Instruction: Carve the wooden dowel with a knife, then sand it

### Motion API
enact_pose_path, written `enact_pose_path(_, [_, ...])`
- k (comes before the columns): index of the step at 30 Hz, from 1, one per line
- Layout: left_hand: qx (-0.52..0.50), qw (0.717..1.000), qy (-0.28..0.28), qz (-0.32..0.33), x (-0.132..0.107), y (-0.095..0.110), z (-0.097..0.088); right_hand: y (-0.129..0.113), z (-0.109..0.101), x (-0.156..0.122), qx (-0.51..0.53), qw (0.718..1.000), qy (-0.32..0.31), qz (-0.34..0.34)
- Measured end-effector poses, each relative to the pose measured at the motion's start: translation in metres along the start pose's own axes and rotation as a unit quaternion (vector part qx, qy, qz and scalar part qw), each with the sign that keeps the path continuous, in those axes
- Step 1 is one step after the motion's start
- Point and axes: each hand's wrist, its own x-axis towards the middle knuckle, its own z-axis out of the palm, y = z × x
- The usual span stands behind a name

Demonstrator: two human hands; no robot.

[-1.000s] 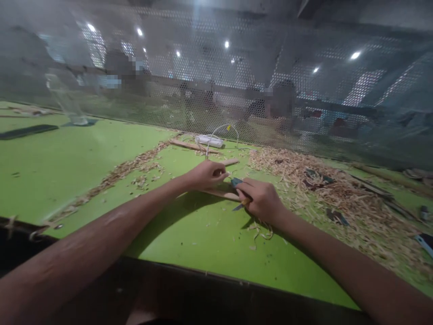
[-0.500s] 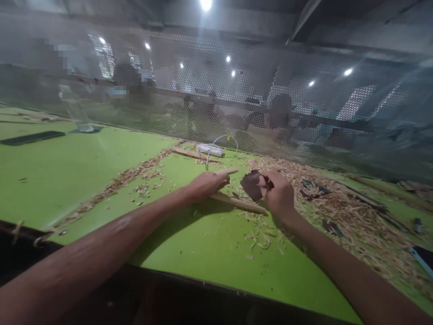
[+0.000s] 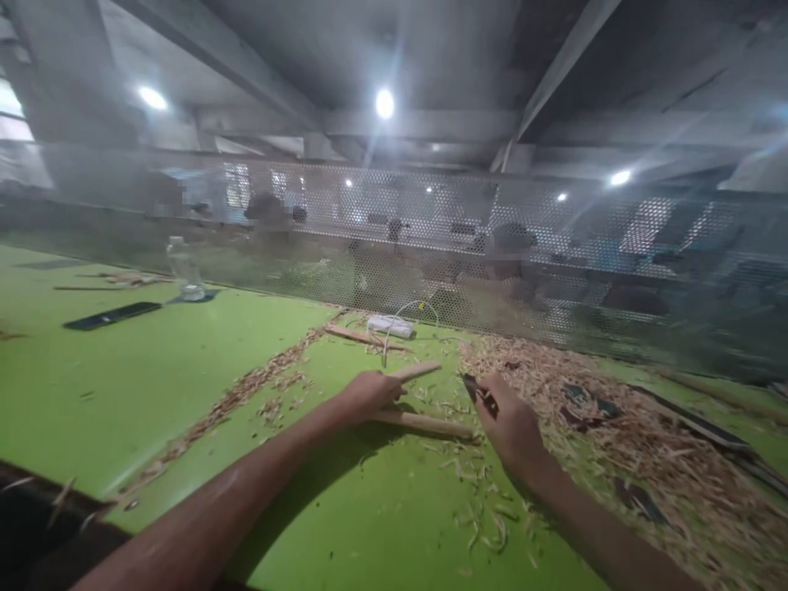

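We found the left hand (image 3: 368,392) clamped on the pale wooden stick (image 3: 424,424), lying crosswise toward the right hand (image 3: 508,419) (pinching a small dark sheet (image 3: 473,387)).

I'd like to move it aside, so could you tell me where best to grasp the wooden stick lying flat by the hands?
Probably the wooden stick's bare middle, pinched from above across its width: it lies flat, and the left hand covers its left end.
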Motion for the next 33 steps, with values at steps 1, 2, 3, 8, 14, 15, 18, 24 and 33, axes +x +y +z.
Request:
enact_pose_path(1, [0.0,1.0,0.011,-0.003,0.001,0.0,0.001,-0.006,-0.001,0.001,0.02,0.999,0.021,-0.013])
enact_pose_path(2, [-0.001,1.0,0.019,-0.004,0.001,-0.001,0.001,-0.012,-0.002,0.002,0.032,0.998,0.043,-0.03])
enact_pose_path(3, [0.0,1.0,0.023,-0.005,0.002,-0.001,0.002,-0.019,-0.003,0.003,0.035,0.996,0.062,-0.05])
enact_pose_path(8, [-0.005,1.0,0.014,-0.017,0.003,-0.002,-0.001,-0.043,-0.008,0.007,0.026,0.991,0.064,-0.111])
enact_pose_path(14, [-0.004,1.0,0.006,0.02,-0.003,0.009,-0.01,-0.048,-0.004,-0.001,0.048,0.994,-0.022,-0.099])
enact_pose_path(15, [-0.001,1.0,0.002,0.03,-0.005,0.01,-0.011,-0.05,-0.002,-0.002,0.046,0.993,-0.033,-0.104])
enact_pose_path(18, [0.025,0.997,-0.006,0.07,-0.007,0.012,-0.014,-0.053,0.005,-0.007,0.032,0.991,-0.056,-0.114])
enact_pose_path(24, [0.092,0.989,-0.017,0.118,0.0,0.002,-0.011,-0.055,0.013,-0.012,0.059,0.98,-0.102,-0.16])
enact_pose_path(33, [0.094,0.993,-0.007,0.077,0.002,-0.004,-0.008,-0.05,0.012,-0.013,0.091,0.971,-0.128,-0.182])
